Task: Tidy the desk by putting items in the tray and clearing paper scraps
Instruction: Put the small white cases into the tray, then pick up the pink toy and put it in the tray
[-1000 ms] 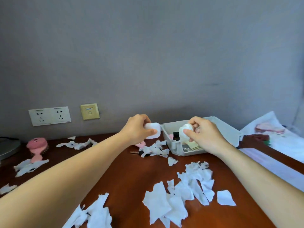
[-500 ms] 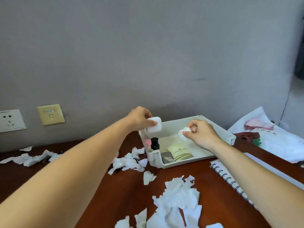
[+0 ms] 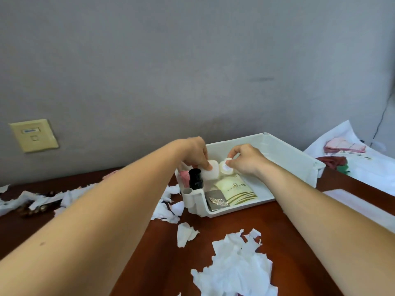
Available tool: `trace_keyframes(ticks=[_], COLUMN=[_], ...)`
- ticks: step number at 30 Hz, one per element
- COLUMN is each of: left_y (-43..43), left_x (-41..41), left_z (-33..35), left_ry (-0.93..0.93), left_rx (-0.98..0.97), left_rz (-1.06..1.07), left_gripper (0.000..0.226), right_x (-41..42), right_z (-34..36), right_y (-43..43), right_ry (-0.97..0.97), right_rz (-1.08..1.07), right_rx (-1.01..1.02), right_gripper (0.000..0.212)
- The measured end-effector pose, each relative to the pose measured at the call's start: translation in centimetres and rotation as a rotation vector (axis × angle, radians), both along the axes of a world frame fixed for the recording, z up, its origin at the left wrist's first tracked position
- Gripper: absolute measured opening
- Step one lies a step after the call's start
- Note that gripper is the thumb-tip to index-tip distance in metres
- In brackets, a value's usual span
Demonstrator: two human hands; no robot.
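Directly under left fingers (image 3: 203, 160): white case (image 3: 211, 175)

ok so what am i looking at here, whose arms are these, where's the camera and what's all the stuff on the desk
There is no machine here: these are a person's two bare arms, filmed by one camera worn on their head, looking forward and down. The left hand pinches a white rounded case, and the right hand pinches a small round white tub, both over a white tray. The tray already holds a black bottle, a cream packet and a silver card. Torn paper scraps litter the brown desk.
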State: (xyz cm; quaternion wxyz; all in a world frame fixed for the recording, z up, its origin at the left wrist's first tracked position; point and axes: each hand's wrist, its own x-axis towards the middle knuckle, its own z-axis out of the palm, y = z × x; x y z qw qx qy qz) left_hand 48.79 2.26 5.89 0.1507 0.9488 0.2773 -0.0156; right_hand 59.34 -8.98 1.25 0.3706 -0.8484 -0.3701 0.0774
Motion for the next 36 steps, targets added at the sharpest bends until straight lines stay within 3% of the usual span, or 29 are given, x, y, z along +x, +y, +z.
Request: trace_keyframes(ticks=[5,14,18,23,36], left_y=[0.0,0.6,-0.4,-1.5,-3.7], left_x=[0.6,-0.5,-2.8,-7.1,-23.2], left_z=[-1.4,-1.1,0.9,2.9,4.9], left_ry=[0.015,-0.07,-0.292,-0.379,-0.203], left_rx=[0.065,0.049,-0.147,-0.151,0.004], left_rz=[-0.026,0.013,0.003,0.016,0.098], left_gripper=[0.031,0.024,0.046,0.046,0.04], right_x=[-0.2,-0.7,-2.0,-5.1,-16.5], right_z=[-0.3,-0.3,2.1,5.4,9.0], right_y=[0.8,-0.1,-1.2,-2.4,-4.4], right_ry=[-0.019,-0.031,-0.077,-0.146,-0.338], right_rz=[-0.017,-0.03,-0.003,0.065,0.314], right_rx=[-0.053,-0.166,-0.175,-0.153,-0.238], right_gripper=[0.004,0.033,0.029,0.016,0.023])
